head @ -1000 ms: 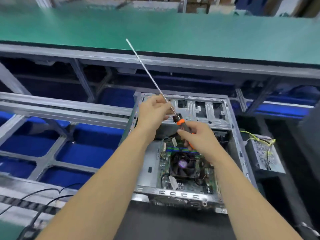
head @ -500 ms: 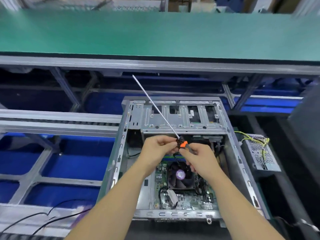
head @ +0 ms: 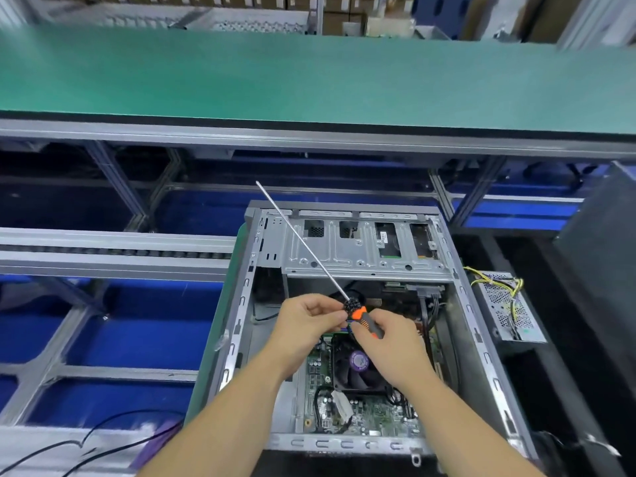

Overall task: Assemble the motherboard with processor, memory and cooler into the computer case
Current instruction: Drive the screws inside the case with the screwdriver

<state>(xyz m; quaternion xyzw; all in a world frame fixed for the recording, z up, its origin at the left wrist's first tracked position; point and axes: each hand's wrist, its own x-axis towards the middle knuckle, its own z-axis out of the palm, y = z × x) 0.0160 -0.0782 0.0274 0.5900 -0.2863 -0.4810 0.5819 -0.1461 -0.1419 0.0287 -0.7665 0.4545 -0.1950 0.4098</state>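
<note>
2 hands, left hand [head: 307, 321] and right hand [head: 389, 335], still grip the screwdriver [head: 365, 320], now lower over the case [head: 481, 325].

Computer case [head: 481, 339] open on top; access from above. Drive cage [head: 364, 249] roofs far end. Cooler [head: 358, 364] stands on motherboard [head: 371, 418] mid-bay. Cable bundle [head: 428, 311] hangs right of centre. Bare floor strip along left wall. Power supply [head: 506, 308] outside right wall.

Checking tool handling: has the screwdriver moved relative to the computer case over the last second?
Yes. Against the computer case, the screwdriver drew toward the person: its handle left the drive cage edge and now sits nearer the cooler fan.
</note>
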